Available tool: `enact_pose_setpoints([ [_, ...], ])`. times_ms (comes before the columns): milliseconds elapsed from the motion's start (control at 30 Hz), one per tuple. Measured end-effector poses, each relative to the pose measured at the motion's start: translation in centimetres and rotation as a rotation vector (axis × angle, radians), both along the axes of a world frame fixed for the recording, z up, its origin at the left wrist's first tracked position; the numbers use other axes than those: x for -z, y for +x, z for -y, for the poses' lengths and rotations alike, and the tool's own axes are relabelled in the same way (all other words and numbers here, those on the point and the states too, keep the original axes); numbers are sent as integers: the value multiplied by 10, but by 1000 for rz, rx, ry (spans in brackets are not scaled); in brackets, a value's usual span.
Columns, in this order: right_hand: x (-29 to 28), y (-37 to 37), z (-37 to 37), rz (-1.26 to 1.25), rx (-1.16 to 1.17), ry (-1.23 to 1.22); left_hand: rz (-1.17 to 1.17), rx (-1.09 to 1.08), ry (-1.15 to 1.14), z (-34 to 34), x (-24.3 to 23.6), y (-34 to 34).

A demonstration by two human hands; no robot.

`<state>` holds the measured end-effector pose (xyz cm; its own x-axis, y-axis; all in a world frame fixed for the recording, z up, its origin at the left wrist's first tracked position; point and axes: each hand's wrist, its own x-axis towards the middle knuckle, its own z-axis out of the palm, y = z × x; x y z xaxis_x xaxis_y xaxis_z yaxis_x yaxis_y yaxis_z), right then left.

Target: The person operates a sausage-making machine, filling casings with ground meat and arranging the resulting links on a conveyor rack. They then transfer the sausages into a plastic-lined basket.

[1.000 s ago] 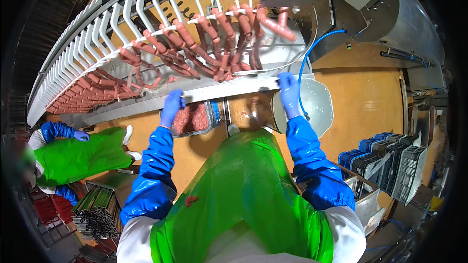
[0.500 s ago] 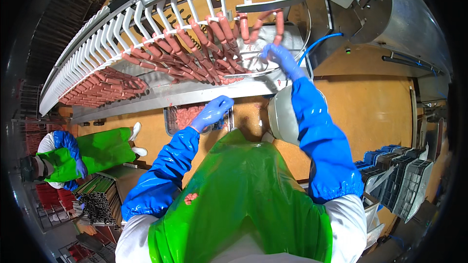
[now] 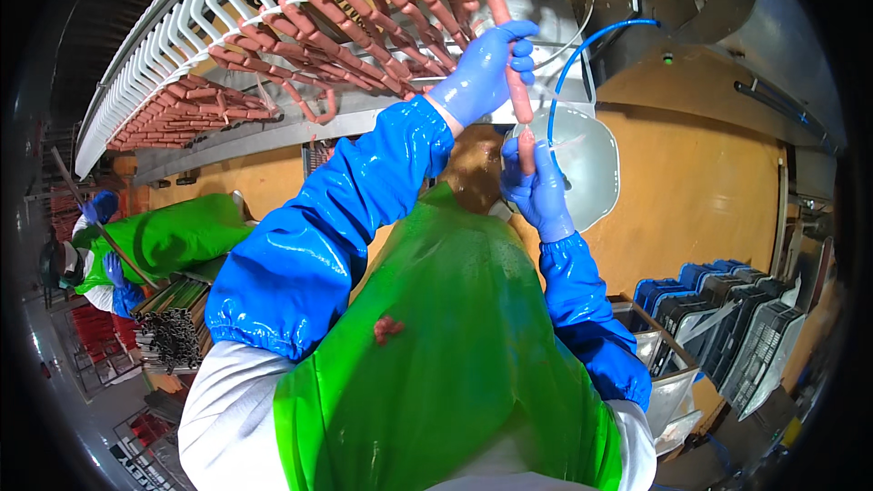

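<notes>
- Hanging in dense rows across the upper left and upper centre of the frame, many sausages (image 3: 391, 23) are carried by bent white hooks (image 3: 218, 9); from these, a large share of the hanging can be judged done.
- One sausage strand (image 3: 517, 95), right of the upper centre, is held between both hands; its lower end has not been hung, so this length seems to be left. Whether any hooks are bare cannot be told.
- By the left hand (image 3: 477, 73), the strand is gripped narrowly, with the fingers wrapped around it.
- By the right hand (image 3: 544, 195), just below, the lowest visible link is enclosed between thumb and curled fingers.
- Smooth, slim, pink links with rounded ends are joined by pinched necks; the held length is drawn nearly straight.
- Beneath the hung rows, a flat strip of grey metal ledge (image 3: 273, 147) is seen.
- Behind the right hand, a pale, round-cornered bowl (image 3: 596, 173) is crossed by a thin blue hose (image 3: 596, 35).
- Glossy, wrinkled blue sleeves (image 3: 309, 209) are worn, and on the slick green apron (image 3: 455, 309) a ragged meat scrap (image 3: 387, 328) is stuck.
</notes>
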<state>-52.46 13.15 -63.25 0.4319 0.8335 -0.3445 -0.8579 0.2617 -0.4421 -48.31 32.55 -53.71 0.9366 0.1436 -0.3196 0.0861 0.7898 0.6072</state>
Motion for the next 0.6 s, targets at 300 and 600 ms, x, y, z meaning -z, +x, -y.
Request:
enact_pose_setpoints([
  [300,-11,27,3,988,-52,-510,-187,-72,-1,15,37,-8],
  [600,-16,7,-32,895,43,-425,-65,36,-14,-13,42,-29],
])
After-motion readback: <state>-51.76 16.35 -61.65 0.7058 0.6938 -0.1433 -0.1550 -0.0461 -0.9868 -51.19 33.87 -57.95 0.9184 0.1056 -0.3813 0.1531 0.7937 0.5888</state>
